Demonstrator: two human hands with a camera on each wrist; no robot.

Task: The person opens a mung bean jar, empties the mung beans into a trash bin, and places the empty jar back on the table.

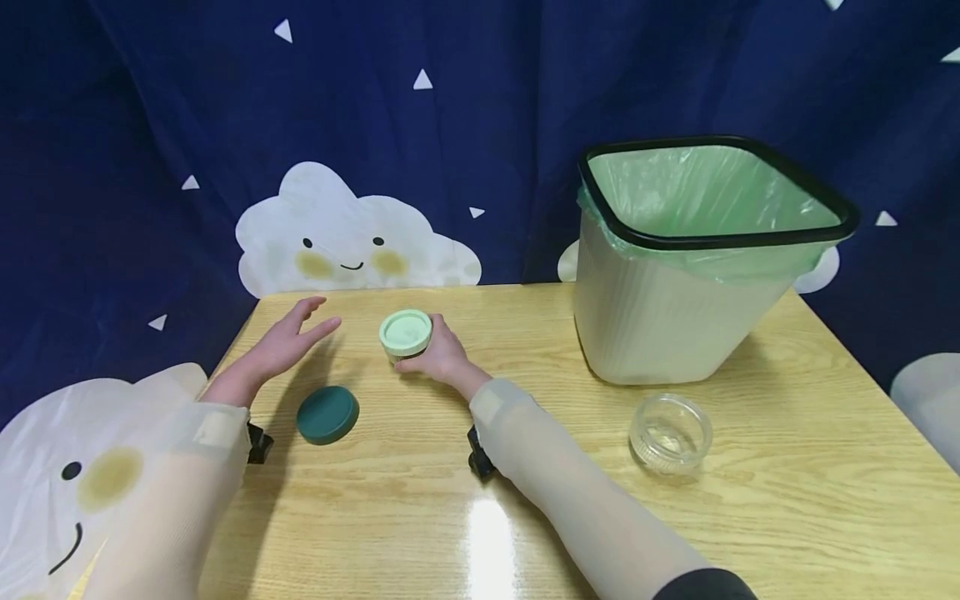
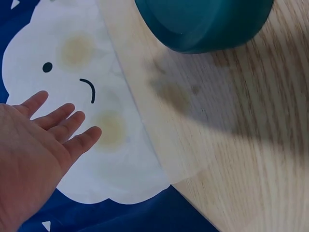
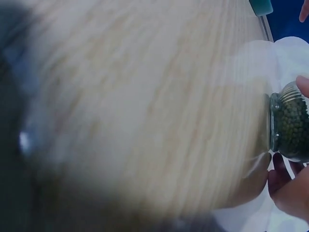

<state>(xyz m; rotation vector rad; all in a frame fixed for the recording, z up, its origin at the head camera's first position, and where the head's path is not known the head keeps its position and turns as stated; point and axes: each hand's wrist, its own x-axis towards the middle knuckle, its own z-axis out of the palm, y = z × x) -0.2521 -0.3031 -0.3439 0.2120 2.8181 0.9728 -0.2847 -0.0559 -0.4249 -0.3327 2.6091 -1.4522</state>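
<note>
My right hand (image 1: 444, 354) grips a small clear jar with a pale green screw lid (image 1: 406, 332) near the back of the table, thumb and fingers around its side. In the right wrist view the ribbed jar (image 3: 292, 123) holds small dark green grains, and its base is close to the wood. My left hand (image 1: 285, 343) hovers at the table's left side, fingers spread and holding nothing. Between that hand and me, a dark teal round lid (image 1: 327, 414) lies on the table; it also shows large at the top of the left wrist view.
A white bin (image 1: 652, 317) with a black rim and green liner bag stands at the back right. In front of it sits an uncovered clear jar (image 1: 670, 435). The wooden table (image 1: 405, 517) ends at a blue curtain (image 1: 510, 100) with cloud prints.
</note>
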